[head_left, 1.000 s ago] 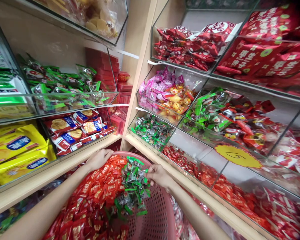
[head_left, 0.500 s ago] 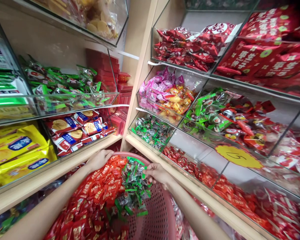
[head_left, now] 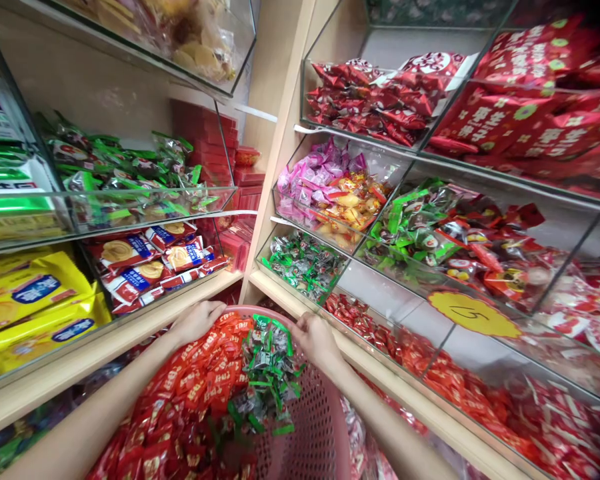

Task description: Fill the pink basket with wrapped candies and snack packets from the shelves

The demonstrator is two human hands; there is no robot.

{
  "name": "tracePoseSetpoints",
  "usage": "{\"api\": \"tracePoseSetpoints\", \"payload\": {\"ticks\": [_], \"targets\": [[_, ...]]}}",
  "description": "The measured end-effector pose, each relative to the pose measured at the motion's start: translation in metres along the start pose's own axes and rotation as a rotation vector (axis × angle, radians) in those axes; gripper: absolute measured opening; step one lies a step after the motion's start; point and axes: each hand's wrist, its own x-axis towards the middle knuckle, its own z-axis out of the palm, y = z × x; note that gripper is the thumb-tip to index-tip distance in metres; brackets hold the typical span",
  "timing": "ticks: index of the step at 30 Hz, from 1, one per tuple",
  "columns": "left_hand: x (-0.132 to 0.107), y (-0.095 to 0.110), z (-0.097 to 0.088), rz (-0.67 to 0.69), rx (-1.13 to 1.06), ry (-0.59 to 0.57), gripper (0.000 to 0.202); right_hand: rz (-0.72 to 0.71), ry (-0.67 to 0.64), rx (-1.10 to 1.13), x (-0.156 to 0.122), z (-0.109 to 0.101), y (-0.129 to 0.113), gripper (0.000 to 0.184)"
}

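Observation:
A pink perforated plastic basket (head_left: 321, 410) is before me at the bottom of the view. My left hand (head_left: 198, 323) is closed around its far rim on the left, and my right hand (head_left: 319, 341) grips the rim on the right. Red-wrapped candies (head_left: 213, 357) fill the basket's left side. Against the far wall, between my hands, lies a heap of green-and-clear wrapped candies (head_left: 270, 363). The bare holed wall shows at the right. The basket's near edge is out of view.
Wooden shelf edges (head_left: 280, 293) meet in a corner just beyond the basket. Clear bins hold green-wrapped candies (head_left: 303, 265), pink-wrapped sweets (head_left: 315, 177) and red packets (head_left: 370, 100). Yellow packs (head_left: 45, 293) lie at the left. A yellow price tag (head_left: 473, 315) hangs on the right bins.
My right hand has left the green candies inside the basket and now grips the rim. My left hand stays on the rim; the basket has hardly moved.

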Motion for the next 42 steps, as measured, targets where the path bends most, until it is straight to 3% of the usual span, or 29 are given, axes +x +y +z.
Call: {"api": "tracePoseSetpoints", "payload": {"ticks": [5, 8, 13, 21, 28, 33, 37, 42], "targets": [[0.001, -0.001, 0.001, -0.003, -0.009, 0.01, 0.043, -0.212, 0.252, -0.489, 0.029, -0.041, -0.03, 0.02], [0.001, -0.002, 0.001, 0.007, -0.008, 0.01, 0.043, -0.309, 0.375, -0.795, 0.052, -0.051, -0.034, 0.025], [0.002, -0.003, 0.002, 0.038, -0.007, 0.012, 0.043, -0.181, 0.316, -1.018, 0.076, -0.043, -0.023, 0.027], [0.002, -0.006, 0.002, 0.03, -0.003, 0.013, 0.042, -0.125, 0.301, -1.051, 0.081, -0.035, -0.021, 0.03], [0.002, -0.006, 0.003, 0.032, -0.032, 0.019, 0.042, -0.188, 0.354, -0.952, 0.07, -0.046, -0.026, 0.029], [0.004, -0.007, 0.005, 0.02, -0.019, 0.031, 0.043, -0.326, 0.395, -0.781, 0.035, -0.069, -0.046, 0.019], [0.004, -0.007, 0.005, 0.048, -0.013, 0.016, 0.043, -0.407, 0.213, -0.368, -0.004, -0.062, -0.055, 0.014], [0.003, -0.007, 0.005, 0.055, -0.02, 0.013, 0.043, -0.377, -0.135, 0.089, -0.035, -0.017, -0.047, 0.007]]}}
